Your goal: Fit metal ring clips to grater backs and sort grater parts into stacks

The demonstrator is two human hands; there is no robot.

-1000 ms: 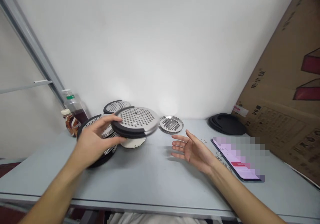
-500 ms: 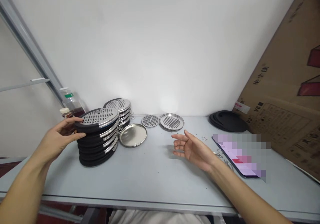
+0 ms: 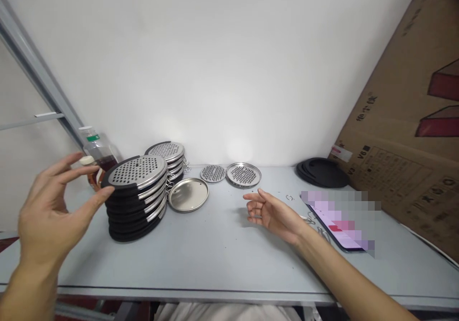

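The stack of round graters stands on the table at 8 o'clock of my view. Its top grater presents a bright metal face with rows of dark holes. A black sleeve wraps the edge from 12 through 9 to 6 o'clock; the remaining rim is bare silver. Black and silver edges repeat below.

Writing: the carton at 3 o'clock reads "V6" and "V3"; I find its other print too slanted or small.

Orientation: the top grater lies holes up, sleeve toward 9 o'clock. The stack's long axis is upright.

My left hand, at the stack's 9 o'clock, is released, fingers spread. The thumb tip is at the sleeve; I cannot tell whether it touches. My right hand hovers at 5 o'clock, released, fingers loosely curled.

Just beside the stack at 3 o'clock lies a shallow metal dish; at 1 o'clock, a second stack; at 11 o'clock, a green-banded bottle.
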